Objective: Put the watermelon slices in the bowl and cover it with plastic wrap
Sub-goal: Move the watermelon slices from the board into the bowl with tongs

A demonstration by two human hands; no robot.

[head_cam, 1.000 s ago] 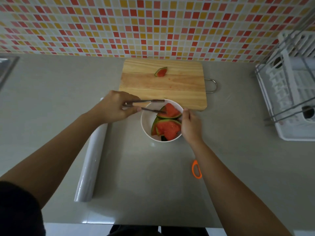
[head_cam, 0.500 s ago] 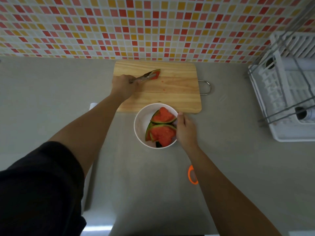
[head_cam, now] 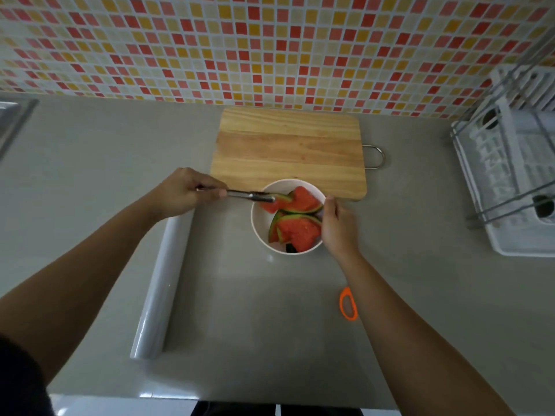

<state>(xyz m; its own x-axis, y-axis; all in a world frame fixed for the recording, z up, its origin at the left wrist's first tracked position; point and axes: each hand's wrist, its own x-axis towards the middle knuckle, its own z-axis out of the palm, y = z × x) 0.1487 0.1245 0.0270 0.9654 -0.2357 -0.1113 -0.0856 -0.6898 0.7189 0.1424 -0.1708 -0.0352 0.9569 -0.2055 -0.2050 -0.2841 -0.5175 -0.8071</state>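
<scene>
A white bowl (head_cam: 260, 226) stands on the grey counter just in front of the wooden cutting board (head_cam: 288, 150), which is bare. Several watermelon slices (head_cam: 297, 231) lie in the bowl. My left hand (head_cam: 183, 192) grips metal tongs (head_cam: 250, 196), whose tips pinch a small watermelon slice (head_cam: 274, 204) over the bowl's left side. My right hand (head_cam: 336, 225) holds the bowl's right rim, thumb on the edge. The roll of plastic wrap (head_cam: 162, 283) lies on the counter to the left, under my left forearm.
An orange scissor handle (head_cam: 348, 304) shows beside my right forearm. A white dish rack (head_cam: 516, 181) with metal rails fills the right edge. A sink rim (head_cam: 12, 115) sits at the far left. The tiled wall runs behind the board.
My left hand picked the last slice off the board with the tongs and carried it back over the bowl. The right hand stayed on the rim.
</scene>
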